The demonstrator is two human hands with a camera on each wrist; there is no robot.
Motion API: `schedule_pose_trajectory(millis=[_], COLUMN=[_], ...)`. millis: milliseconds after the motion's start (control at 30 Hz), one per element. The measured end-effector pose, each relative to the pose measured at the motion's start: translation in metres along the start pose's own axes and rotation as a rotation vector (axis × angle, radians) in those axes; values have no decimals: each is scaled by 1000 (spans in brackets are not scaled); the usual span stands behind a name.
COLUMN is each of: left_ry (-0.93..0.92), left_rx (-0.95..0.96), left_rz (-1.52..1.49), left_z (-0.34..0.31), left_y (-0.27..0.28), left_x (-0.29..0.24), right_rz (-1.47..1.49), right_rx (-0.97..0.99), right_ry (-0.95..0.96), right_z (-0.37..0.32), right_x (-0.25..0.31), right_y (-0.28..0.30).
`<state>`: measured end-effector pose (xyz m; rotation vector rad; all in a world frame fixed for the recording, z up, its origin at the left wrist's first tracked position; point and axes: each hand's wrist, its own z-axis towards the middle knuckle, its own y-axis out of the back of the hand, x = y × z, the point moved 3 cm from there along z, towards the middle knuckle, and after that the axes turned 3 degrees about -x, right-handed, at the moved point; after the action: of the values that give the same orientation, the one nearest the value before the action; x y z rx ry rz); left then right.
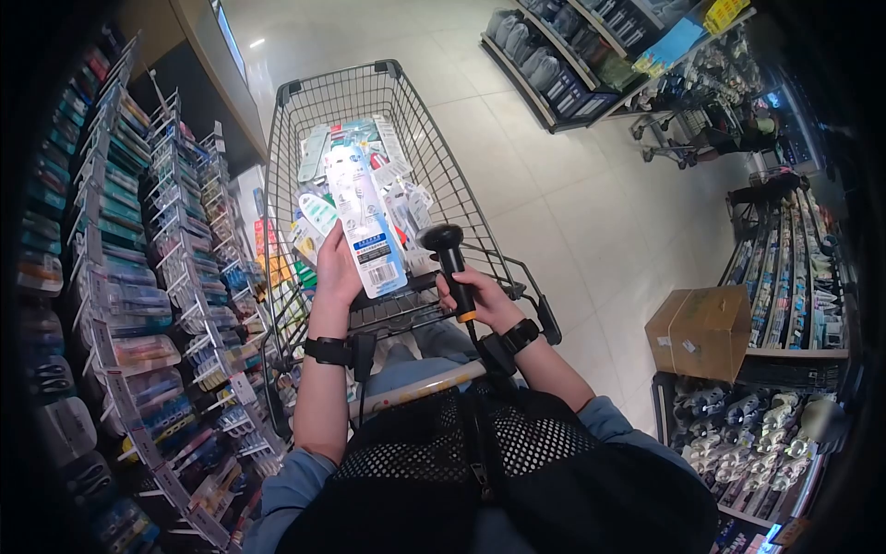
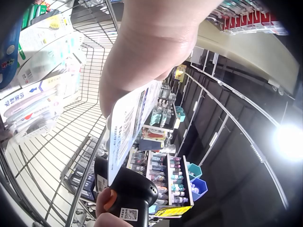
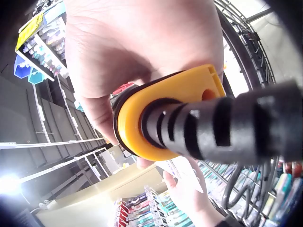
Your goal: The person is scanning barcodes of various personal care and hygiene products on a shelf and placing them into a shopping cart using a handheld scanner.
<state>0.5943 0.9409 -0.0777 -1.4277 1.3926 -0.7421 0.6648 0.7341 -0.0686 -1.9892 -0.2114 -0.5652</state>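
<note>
My left hand [image 1: 340,263] grips the edge of a long white and pale blue carded package [image 1: 374,235], printed side up, with a barcode near its lower end. In my right hand [image 1: 484,300] is a black barcode scanner [image 1: 448,254], held by the handle, its head beside the barcode end of the package. An orange trigger [image 2: 111,200] lies at a finger in the left wrist view. The right wrist view shows the yellow handle base [image 3: 137,118] with a thick black cable [image 3: 227,127]. Below the package, several packaged goods [image 1: 346,138] lie in the cart.
A wire shopping cart [image 1: 461,189] stands in front of me. Racks of hanging packages [image 1: 138,277] line the left side. At right are shelves of small goods [image 1: 794,277] and a cardboard box [image 1: 699,331]. Another display shelf [image 1: 554,65] stands beyond the tiled floor [image 1: 591,212].
</note>
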Motion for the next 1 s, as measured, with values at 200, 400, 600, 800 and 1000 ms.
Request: schedule_pose_trajectory(millis=[200, 400, 600, 800, 1000], left_ry=[-47, -91, -82, -98, -93], left_rx=[-32, -57, -64, -93, -93], left_rz=[-12, -26, -34, -27, -55], left_z=[0, 2, 2, 2, 3], left_y=[-1, 3, 3, 4, 3], left_x=[-1, -2, -2, -1, 0], right_rz=[-6, -23, 13, 9, 6], right_rx=[10, 29, 10, 18, 23], right_ry=[-5, 17, 23, 28, 40], right_z=[1, 0, 2, 2, 2], right_x=[0, 0, 0, 0, 0], right_y=[-2, -2, -4, -3, -3])
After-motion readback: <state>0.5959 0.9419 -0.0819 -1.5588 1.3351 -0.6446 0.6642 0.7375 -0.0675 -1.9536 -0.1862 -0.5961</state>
